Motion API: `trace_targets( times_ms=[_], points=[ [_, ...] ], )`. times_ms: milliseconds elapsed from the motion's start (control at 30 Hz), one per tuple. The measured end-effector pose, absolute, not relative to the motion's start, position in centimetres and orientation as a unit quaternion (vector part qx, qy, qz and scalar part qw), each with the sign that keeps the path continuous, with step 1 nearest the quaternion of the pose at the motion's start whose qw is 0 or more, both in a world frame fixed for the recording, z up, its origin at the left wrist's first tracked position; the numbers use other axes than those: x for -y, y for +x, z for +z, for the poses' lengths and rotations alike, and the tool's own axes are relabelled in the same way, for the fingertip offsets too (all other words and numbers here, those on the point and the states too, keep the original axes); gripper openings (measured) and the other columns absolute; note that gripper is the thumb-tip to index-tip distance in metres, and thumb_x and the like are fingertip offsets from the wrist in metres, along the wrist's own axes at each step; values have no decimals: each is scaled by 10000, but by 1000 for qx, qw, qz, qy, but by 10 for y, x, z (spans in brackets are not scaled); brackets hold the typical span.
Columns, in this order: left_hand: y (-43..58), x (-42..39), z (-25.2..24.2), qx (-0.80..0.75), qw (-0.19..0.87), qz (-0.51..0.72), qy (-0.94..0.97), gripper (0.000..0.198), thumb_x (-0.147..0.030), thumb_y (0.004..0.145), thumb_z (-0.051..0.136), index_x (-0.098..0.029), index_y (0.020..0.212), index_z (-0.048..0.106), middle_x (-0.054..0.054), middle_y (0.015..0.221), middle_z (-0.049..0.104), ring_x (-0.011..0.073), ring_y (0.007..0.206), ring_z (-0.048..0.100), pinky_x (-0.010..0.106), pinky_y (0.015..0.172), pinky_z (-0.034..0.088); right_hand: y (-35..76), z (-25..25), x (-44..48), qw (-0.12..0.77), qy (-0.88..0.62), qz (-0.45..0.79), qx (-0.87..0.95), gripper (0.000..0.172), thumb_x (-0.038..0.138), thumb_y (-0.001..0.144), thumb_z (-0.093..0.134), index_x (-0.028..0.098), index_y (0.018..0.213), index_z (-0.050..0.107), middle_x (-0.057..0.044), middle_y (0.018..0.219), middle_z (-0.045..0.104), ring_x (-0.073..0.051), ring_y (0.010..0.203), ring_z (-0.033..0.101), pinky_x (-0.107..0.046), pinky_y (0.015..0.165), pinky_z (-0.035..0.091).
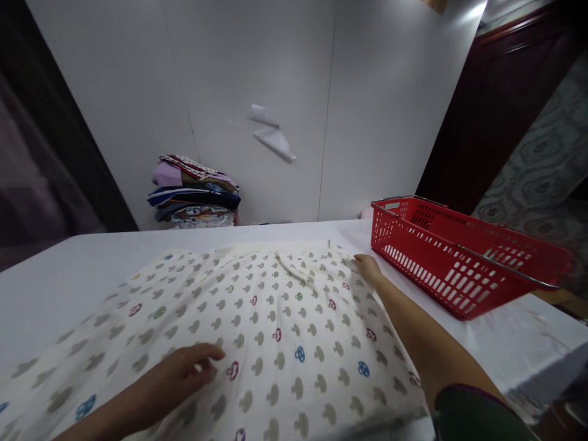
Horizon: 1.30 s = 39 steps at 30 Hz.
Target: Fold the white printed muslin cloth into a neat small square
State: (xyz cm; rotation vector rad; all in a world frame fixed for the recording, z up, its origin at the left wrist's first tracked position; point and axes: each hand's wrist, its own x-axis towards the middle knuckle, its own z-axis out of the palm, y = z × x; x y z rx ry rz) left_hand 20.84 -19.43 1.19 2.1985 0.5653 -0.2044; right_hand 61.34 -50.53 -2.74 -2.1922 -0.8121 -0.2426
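A white cloth (266,318) printed with grey mushrooms and a few coloured ones lies spread over the white table, with a crease near its far middle. Low over its near left part is my left hand (190,367), thumb and fingers apart and nothing between them. I cannot tell whether it touches the fabric. My right arm reaches along the cloth's right side. At the far right edge of the fabric, my right hand (366,267) rests with its fingers stretched towards the left; the fingertips are small and partly hidden.
A red plastic basket (436,263) with metal handles stands on the table (41,269) at the right. Folded clothes (197,193) are stacked at the back left, against a pale wall panel (285,61) with a torn, peeling patch. A dark door (496,104) is behind the basket.
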Motion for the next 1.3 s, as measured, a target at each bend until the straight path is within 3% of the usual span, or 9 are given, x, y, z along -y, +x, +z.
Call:
trace_targets(
  times_ms=[200, 300, 400, 533, 667, 800, 900, 1100, 1300],
  points=[
    [307, 238, 13, -112, 523, -78, 841, 296, -462, 769, 546, -235, 898, 685, 65, 1017, 662, 224, 949, 608, 316, 833, 462, 632, -22, 474, 252, -898, -117, 340, 243, 205, 845, 472, 211, 606, 515, -41, 644, 550, -154, 785, 517, -268, 697, 376],
    [350, 260, 8, -130, 607, -53, 782, 285, -421, 728, 604, -191, 884, 667, 81, 977, 660, 210, 887, 618, 324, 810, 466, 601, -10, 461, 218, -896, -136, 363, 187, 124, 847, 400, 180, 752, 552, -84, 848, 583, -181, 902, 505, -272, 733, 384],
    [378, 278, 5, -162, 739, -44, 652, 392, -463, 728, 628, -173, 992, 629, 119, 1095, 632, 217, 895, 625, 346, 795, 485, 537, -7, 458, 183, -886, -98, 415, 184, 89, 792, 470, 175, 914, 577, -82, 993, 593, -187, 911, 526, -259, 718, 407],
    [386, 290, -7, -182, 846, -97, 492, 490, -527, 747, 606, -142, 1050, 606, 147, 1078, 650, 267, 976, 615, 379, 834, 488, 477, -11, 476, 217, -737, 96, 633, 258, 238, 869, 492, 252, 1109, 585, -21, 1026, 634, -138, 894, 582, -222, 745, 440],
    [377, 292, -24, -242, 839, -59, 483, 444, -341, 688, 700, -163, 1082, 602, 123, 1045, 676, 275, 1026, 608, 371, 871, 482, 526, -10, 486, 288, -821, 1, 492, 256, 220, 901, 411, 203, 1012, 641, -52, 935, 664, -152, 810, 597, -258, 740, 450],
    [366, 293, -28, -255, 813, -13, 523, 414, -206, 662, 666, -163, 1069, 603, 99, 1012, 692, 244, 954, 639, 363, 879, 486, 607, -22, 475, 145, -939, -53, 308, 267, 160, 868, 451, 170, 1053, 643, -97, 1078, 621, -186, 1008, 544, -276, 864, 404],
    [355, 293, -23, -249, 769, -1, 589, 359, -198, 674, 632, -144, 1029, 606, 97, 959, 700, 229, 897, 645, 351, 829, 507, 635, -36, 464, 107, -954, -31, 278, 238, 206, 849, 514, 135, 1025, 658, -135, 1079, 604, -228, 1053, 514, -290, 855, 396],
    [340, 291, -23, -320, 699, -25, 639, 406, -280, 704, 632, -162, 1084, 550, 96, 995, 667, 205, 802, 621, 316, 624, 528, 651, -40, 459, 146, -960, -24, 239, 246, 141, 862, 429, 120, 919, 668, -144, 1008, 623, -202, 953, 543, -258, 751, 391],
    [345, 292, -16, -268, 784, 40, 559, 447, -262, 717, 653, -164, 1136, 536, 116, 1099, 635, 214, 918, 611, 326, 739, 531, 624, 10, 462, 246, -926, -61, 280, 351, 253, 910, 283, 133, 975, 606, -60, 928, 635, -164, 856, 560, -235, 721, 414]
  ],
)
